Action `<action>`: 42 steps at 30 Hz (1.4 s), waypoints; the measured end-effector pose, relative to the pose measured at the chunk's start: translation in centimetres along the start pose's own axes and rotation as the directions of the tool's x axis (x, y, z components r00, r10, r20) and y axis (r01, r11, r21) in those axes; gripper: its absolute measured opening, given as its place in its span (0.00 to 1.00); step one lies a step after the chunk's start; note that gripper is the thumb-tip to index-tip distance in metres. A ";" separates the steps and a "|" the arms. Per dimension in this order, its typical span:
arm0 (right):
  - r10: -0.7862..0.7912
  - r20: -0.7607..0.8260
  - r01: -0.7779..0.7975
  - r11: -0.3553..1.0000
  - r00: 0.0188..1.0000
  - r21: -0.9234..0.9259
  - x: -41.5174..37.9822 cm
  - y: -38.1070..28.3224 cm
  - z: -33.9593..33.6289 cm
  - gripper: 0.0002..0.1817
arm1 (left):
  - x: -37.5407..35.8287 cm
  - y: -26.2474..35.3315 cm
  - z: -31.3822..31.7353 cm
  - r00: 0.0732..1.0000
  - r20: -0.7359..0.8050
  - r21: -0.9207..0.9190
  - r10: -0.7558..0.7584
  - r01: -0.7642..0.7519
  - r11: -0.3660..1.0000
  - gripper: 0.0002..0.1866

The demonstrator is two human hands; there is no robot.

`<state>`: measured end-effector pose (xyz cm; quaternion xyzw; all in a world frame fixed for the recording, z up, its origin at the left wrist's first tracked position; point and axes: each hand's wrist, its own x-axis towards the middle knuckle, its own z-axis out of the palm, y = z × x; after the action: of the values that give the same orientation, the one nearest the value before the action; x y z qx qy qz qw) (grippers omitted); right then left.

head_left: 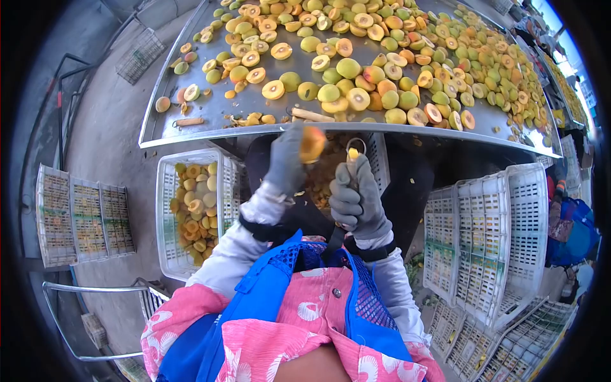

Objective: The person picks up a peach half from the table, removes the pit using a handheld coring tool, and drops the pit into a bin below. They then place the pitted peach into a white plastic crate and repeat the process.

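My left hand (286, 162), in a grey glove, is closed on a halved peach (312, 144) just off the table's front edge; both are slightly blurred. The cut face of the fruit is orange with a reddish rim. To its right, my right hand (358, 200), also gloved in grey, is wrapped around a pitting tool with a metal ring (356, 145) at its top. A small yellow bit of fruit (353, 153) sits at the base of the ring. The fingers hide the tool's handle. The two hands are apart.
A metal table (210, 130) bears many halved peaches (349, 68) and two wooden-handled tools (312, 115). A white crate (219, 191) of fruit halves stands at the left. Stacked crates (484, 245) rise at the right. Another person (563, 223) is at the far right.
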<state>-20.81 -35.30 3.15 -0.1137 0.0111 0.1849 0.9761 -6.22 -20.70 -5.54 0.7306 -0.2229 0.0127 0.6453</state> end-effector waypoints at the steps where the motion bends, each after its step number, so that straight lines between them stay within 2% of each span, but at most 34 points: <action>1: -0.011 -0.087 0.009 1.000 0.996 -0.018 -0.4 -0.2 -0.7 0.27 | -1.1 5.0 -3.2 0.992 -0.101 0.018 -0.071 0.073 0.997 0.17; 2: 0.008 -0.151 -0.010 1.000 0.988 -0.012 -0.7 -0.4 -1.6 0.27 | -1.6 1.4 -7.6 0.960 -0.259 -0.048 -0.108 0.099 0.994 0.17; 3: 0.047 -0.174 -0.045 0.999 0.984 0.014 -0.8 -0.4 -2.7 0.27 | -2.1 3.3 -12.2 0.835 -0.339 -0.071 -0.434 0.438 0.896 0.15; 4: 0.068 -0.198 -0.067 0.998 0.978 0.015 -0.4 -0.4 -3.2 0.27 | -3.0 3.1 -17.1 0.903 -0.387 0.497 -0.189 0.376 0.782 0.13; 5: 0.093 -0.226 -0.092 0.996 0.970 0.013 -0.1 -0.3 -3.6 0.27 | -3.6 3.0 -20.0 0.959 -0.282 0.891 0.034 0.249 0.379 0.12; 6: 0.110 -0.224 -0.108 0.994 0.968 0.022 0.6 -0.1 -3.3 0.27 | -3.3 3.2 -20.1 0.956 -0.292 0.892 0.027 0.262 0.367 0.12; 8: 0.176 -0.405 -0.212 0.976 0.897 -0.045 2.2 0.2 -1.9 0.27 | -0.8 3.9 -18.7 0.928 -0.360 0.737 0.095 0.221 0.639 0.13; 9: 0.186 -0.405 -0.223 0.974 0.895 -0.046 2.6 0.3 -1.5 0.27 | 1.1 4.3 -16.2 0.954 -0.296 0.709 0.041 0.191 0.679 0.14; 10: 0.158 -0.467 -0.256 0.954 0.870 -0.155 2.8 0.3 -1.1 0.28 | 3.7 4.2 -13.4 0.975 -0.222 0.676 -0.006 0.158 0.720 0.16; 11: 0.119 -0.524 -0.290 0.922 0.844 -0.257 2.9 0.3 -1.0 0.28 | 6.4 1.7 -12.2 0.991 -0.131 0.706 -0.033 0.117 0.699 0.21; 12: 0.100 -0.538 -0.280 0.923 0.837 -0.265 2.6 0.2 -1.3 0.28 | 8.7 0.6 -10.0 0.984 -0.146 0.698 -0.106 0.179 0.693 0.24; 14: 0.059 -0.600 -0.261 0.931 0.798 -0.256 2.0 -0.3 -2.0 0.27 | 14.3 -4.0 -7.2 0.986 -0.164 0.834 -0.025 0.152 0.531 0.26; 15: 0.025 -0.657 -0.246 0.937 0.754 -0.247 1.7 -0.4 -2.2 0.27 | 15.7 -3.7 -6.4 0.987 -0.156 0.834 -0.025 0.145 0.532 0.26; 17: -0.006 -0.695 -0.234 0.939 0.719 -0.251 1.6 -1.0 -2.8 0.26 | 18.0 -2.5 -5.1 0.917 0.024 0.932 -0.399 0.124 0.341 0.27; 18: -0.057 -0.690 -0.223 0.925 0.721 -0.309 1.6 -1.2 -3.4 0.26 | 18.4 -3.7 -4.9 0.927 0.100 0.952 -0.361 0.017 0.307 0.24; 19: -0.102 -0.685 -0.215 0.907 0.722 -0.362 1.5 -1.1 -3.7 0.26 | 18.2 -3.3 -4.6 0.924 0.111 0.950 -0.367 0.009 0.311 0.24; 20: -0.177 -0.666 -0.192 0.877 0.724 -0.441 1.9 -1.2 -3.5 0.23 | 17.4 -2.5 -4.5 0.919 0.119 0.896 -0.375 0.062 0.439 0.24; 21: -0.171 -0.672 -0.198 0.878 0.720 -0.436 2.5 -1.4 -3.2 0.23 | 16.7 -2.0 -4.5 0.916 0.122 0.823 -0.381 0.121 0.555 0.24; 22: -0.209 -0.619 -0.178 0.845 0.757 -0.503 3.3 -1.5 -2.6 0.22 | 16.0 -3.9 -5.3 0.912 0.146 0.631 -0.384 0.214 0.746 0.22; 23: -0.239 -0.564 -0.159 0.809 0.791 -0.565 3.9 -1.7 -1.9 0.20 | 15.0 -1.9 -5.2 0.907 0.145 0.631 -0.396 0.224 0.743 0.22; 24: -0.212 -0.566 -0.176 0.814 0.797 -0.553 4.4 -1.9 -1.0 0.17 | 13.6 0.3 -5.0 0.841 0.198 0.161 -0.504 0.479 0.863 0.20; 25: -0.205 -0.574 -0.188 0.813 0.793 -0.551 4.9 -1.9 -0.3 0.17 | 12.3 2.0 -4.6 0.779 0.296 -0.344 -0.553 0.627 0.699 0.19; 26: -0.237 -0.509 -0.178 0.749 0.828 -0.638 5.4 -1.7 0.3 0.17 | 11.1 1.3 -4.0 0.779 0.294 -0.351 -0.554 0.627 0.695 0.19; 27: -0.265 -0.437 -0.157 0.677 0.859 -0.719 5.8 -1.6 1.2 0.17 | 9.9 0.1 -3.1 0.945 0.202 -0.165 -0.257 0.292 0.942 0.17; 28: -0.298 -0.465 -0.208 0.611 0.833 -0.764 6.2 -1.6 2.6 0.16 | 8.9 -0.4 -2.2 0.978 0.184 0.055 0.096 -0.108 0.993 0.15; 29: -0.309 -0.464 -0.203 0.607 0.830 -0.768 6.2 -1.4 2.8 0.16 | 8.1 1.8 -1.4 0.976 0.188 0.046 0.105 -0.116 0.992 0.15; 31: -0.386 -0.433 -0.161 0.567 0.815 -0.808 5.9 -1.1 3.2 0.15 | 6.8 6.1 -0.2 0.961 0.249 -0.154 0.123 -0.086 0.984 0.18; 32: -0.434 -0.428 -0.148 0.544 0.793 -0.826 5.7 -0.9 3.1 0.14 | 6.7 6.9 0.4 0.959 0.235 -0.016 0.158 -0.158 0.987 0.22; 33: -0.443 -0.428 -0.144 0.544 0.788 -0.827 5.4 -0.5 2.7 0.14 | 6.3 7.0 1.2 0.956 0.243 -0.022 0.162 -0.162 0.987 0.22; 34: -0.561 -0.340 -0.074 0.441 0.755 -0.894 5.3 -0.1 1.9 0.13 | 6.0 6.9 1.9 0.955 0.273 -0.489 -0.114 0.241 0.838 0.22; 35: -0.662 -0.237 -0.014 0.324 0.711 -0.946 5.0 0.2 1.4 0.13 | 5.6 6.6 2.4 0.845 0.427 -0.775 -0.323 0.526 0.350 0.23; 36: -0.667 -0.234 -0.011 0.320 0.708 -0.947 4.8 0.4 1.3 0.13 | 5.6 5.3 2.7 0.850 0.439 -0.731 -0.291 0.526 0.434 0.26; 39: -0.734 -0.180 0.023 0.258 0.655 -0.966 4.1 0.7 1.5 0.12 | 4.8 10.3 2.5 0.807 0.519 -0.636 -0.283 0.585 0.503 0.28; 42: -0.751 -0.183 -0.003 0.234 0.635 -0.972 3.6 0.8 1.9 0.11 | 4.2 9.9 3.0 0.824 0.508 -0.655 -0.250 0.558 0.510 0.28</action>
<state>-17.73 -32.88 4.62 -0.6923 0.2028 -0.1577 0.6743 -6.62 -25.51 4.50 0.3964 -0.1358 -0.3688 0.8297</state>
